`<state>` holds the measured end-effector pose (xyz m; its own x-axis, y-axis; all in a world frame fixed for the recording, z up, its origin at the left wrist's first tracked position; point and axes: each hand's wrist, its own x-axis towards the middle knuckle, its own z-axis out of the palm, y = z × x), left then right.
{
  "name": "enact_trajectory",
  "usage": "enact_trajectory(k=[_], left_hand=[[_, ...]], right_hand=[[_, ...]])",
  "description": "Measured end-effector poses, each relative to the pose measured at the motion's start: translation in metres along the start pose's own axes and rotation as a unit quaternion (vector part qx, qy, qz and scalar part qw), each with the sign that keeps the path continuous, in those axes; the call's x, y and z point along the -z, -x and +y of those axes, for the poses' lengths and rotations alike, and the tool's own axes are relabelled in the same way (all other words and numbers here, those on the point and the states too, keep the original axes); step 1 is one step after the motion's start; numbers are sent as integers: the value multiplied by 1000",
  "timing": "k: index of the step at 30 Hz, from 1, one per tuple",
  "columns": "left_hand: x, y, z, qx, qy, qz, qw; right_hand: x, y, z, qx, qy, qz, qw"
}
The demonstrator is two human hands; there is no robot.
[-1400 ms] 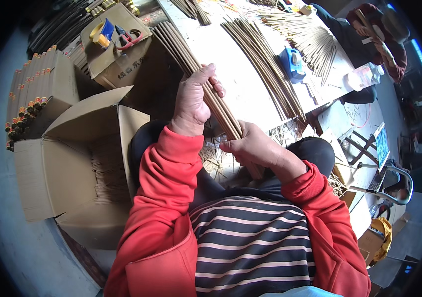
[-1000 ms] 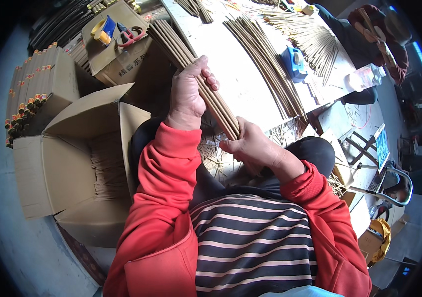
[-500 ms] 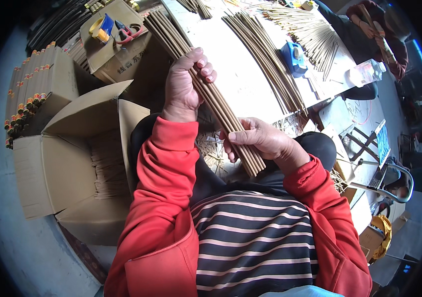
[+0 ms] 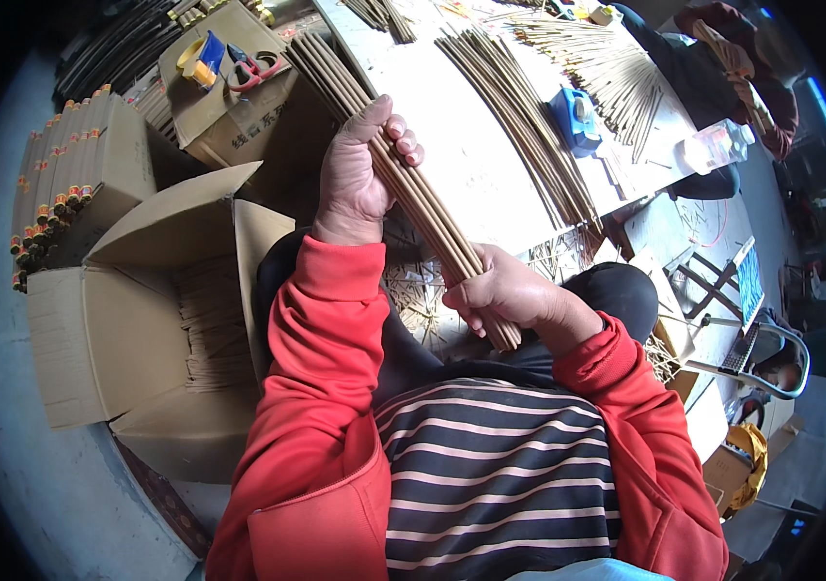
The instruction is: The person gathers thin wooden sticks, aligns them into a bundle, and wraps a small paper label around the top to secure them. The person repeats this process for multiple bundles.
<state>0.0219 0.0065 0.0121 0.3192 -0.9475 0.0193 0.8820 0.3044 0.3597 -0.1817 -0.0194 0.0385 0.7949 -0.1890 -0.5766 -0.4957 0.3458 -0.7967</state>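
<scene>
A bundle of thin brown sticks slants across in front of me, its far end up to the left and its near end above my lap. My left hand is closed round the bundle's upper middle, fingers curled over it. Lower down, my right hand wraps the same bundle close to its near end, the thumb lying across the sticks. Beyond them, a loose row of similar brown sticks lies on the white table.
An open cardboard box with sticks inside stands at my left. Behind it are capped bundles and a box carrying red-handled scissors and tape. A blue tape dispenser and clear bottle sit on the table. Another person works at far right.
My right hand has closed more fully round the bundle's near end and shifted slightly right and down. The near ends are drawn closer together. My left hand keeps its hold.
</scene>
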Motion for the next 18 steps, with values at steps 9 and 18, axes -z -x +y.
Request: enact_trajectory(k=[9, 18], left_hand=[[-8, 2, -13, -80, -45, 107, 990], [-4, 3, -20, -33, -11, 10, 999]], right_hand=[[-1, -5, 2, 97, 306, 169, 932], [28, -12, -1, 155, 183, 66, 969]])
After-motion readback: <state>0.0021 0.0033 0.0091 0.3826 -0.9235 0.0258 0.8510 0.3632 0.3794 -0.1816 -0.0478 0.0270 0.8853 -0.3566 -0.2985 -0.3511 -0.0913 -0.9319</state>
